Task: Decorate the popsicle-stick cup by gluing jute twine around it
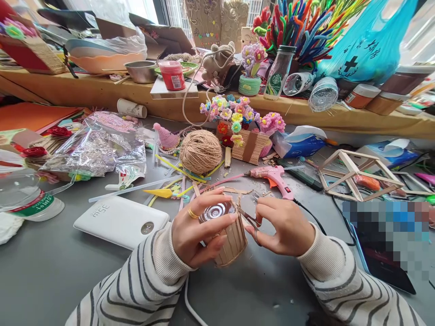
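My left hand (197, 228) is wrapped round a small clear cup clad in wooden sticks (231, 237), held on its side just above the grey table (50, 271). A gold ring sits on one of its fingers. My right hand (285, 226) grips small scissors (250, 222) whose blades meet the cup's stick-covered rim. Both sleeves are white with dark stripes.
A ball of jute twine (200, 151), a pink glue gun (273, 176) with its black cord, a white power bank (120, 221), a wooden stick frame (356, 174), pipe-cleaner flowers (238, 115), a plastic bag (98, 145) and a bottle (30, 199) crowd the table. A cluttered wooden shelf (102, 90) runs behind.
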Available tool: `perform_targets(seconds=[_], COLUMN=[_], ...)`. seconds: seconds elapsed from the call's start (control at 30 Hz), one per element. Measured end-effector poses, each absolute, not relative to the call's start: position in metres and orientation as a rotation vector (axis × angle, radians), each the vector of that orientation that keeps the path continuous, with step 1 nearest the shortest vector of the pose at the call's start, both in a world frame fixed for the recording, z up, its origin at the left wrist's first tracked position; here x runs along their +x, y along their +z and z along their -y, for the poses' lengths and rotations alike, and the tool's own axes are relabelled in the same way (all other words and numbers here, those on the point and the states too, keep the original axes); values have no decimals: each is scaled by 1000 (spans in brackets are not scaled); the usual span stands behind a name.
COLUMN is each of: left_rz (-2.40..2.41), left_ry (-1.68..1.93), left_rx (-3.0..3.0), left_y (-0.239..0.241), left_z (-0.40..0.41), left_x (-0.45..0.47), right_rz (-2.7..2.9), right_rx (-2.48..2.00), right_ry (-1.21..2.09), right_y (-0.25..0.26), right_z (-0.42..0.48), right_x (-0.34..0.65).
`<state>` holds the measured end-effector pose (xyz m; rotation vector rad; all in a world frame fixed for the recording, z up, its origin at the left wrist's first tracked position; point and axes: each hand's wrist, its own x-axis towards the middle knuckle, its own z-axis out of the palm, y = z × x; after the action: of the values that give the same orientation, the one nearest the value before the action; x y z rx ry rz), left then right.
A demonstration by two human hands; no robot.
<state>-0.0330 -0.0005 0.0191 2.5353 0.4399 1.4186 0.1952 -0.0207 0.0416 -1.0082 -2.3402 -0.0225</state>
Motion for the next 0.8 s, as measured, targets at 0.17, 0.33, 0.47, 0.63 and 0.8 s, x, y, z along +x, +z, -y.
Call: perform_targets(seconds=[0.17, 0.33, 0.47, 0.63, 0.8], left_rz=[-445, -440, -460, -450, -442], left_ry=[1430, 1429, 1419, 1402, 1405], left_rx=[2538, 2531, 2536, 2556, 2546], left_y=[19, 19, 19, 20, 21], left_z=[1, 1, 2, 2, 1], left_x=[-32, -32, -32, -32, -32], right_rz=[2446, 2447, 2439, 2436, 2407], right_rx=[-1108, -1114, -1069, -1026, -987], right_ry=[-48, -73, -88, -96, -101], right_y=[51, 51, 50, 50, 48], right_z=[21, 20, 19, 18, 17], right_x=[200, 200, 202, 204, 204])
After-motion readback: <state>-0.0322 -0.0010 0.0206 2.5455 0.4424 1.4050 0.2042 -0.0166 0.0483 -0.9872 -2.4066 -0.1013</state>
